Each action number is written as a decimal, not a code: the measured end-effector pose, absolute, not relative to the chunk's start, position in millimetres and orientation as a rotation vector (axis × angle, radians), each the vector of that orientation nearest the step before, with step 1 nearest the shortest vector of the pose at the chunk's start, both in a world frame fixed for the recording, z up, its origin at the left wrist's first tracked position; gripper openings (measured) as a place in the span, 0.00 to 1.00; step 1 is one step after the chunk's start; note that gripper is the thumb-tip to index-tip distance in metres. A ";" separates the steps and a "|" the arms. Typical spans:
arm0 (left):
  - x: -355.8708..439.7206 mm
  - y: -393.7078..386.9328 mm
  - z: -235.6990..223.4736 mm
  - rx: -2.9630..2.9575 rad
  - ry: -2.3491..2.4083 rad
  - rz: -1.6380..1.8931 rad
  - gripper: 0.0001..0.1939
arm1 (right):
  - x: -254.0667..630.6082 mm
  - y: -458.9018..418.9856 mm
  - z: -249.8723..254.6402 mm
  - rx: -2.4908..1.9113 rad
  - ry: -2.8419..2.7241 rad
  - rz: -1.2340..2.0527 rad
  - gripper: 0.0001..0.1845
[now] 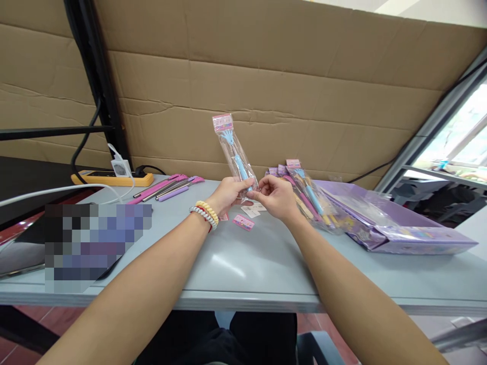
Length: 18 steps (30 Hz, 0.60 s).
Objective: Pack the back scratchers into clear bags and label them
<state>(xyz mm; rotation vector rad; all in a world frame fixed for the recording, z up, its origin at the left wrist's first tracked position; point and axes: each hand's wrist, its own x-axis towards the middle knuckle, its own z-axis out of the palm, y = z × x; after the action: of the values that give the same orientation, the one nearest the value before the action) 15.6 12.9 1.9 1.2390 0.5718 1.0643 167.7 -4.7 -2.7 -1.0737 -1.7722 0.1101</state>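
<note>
My left hand [233,192] grips the lower part of a light blue back scratcher [239,163] with a hand-shaped head, sealed in a clear bag with a pink header. It is held tilted above the table. The thumb and fingertips of my right hand [278,196] pinch the bag's bottom end. Below my hands lie small pink cards [243,222] and white paper tags [253,209]. Several bagged back scratchers [312,197] are piled just right of my right hand. Loose pink and purple back scratchers [173,193] lie left of my left hand.
An open purple box [414,238] with clear plastic bags stands at the right. A yellow power strip [110,177] with a white charger and cables is at the back left. A blurred-out item [97,243] lies front left. Cardboard [266,91] walls the back.
</note>
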 end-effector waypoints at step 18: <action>20.8 22.0 -1.7 1.130 0.742 1.499 0.16 | 160.3 -7.3 -0.7 -1.177 -1.812 0.055 0.21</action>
<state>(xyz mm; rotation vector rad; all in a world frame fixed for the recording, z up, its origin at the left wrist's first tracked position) 20.8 22.0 -1.7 1.1298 0.7420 1.4993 160.3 -7.3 -0.7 -1.1768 -1.8123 0.0549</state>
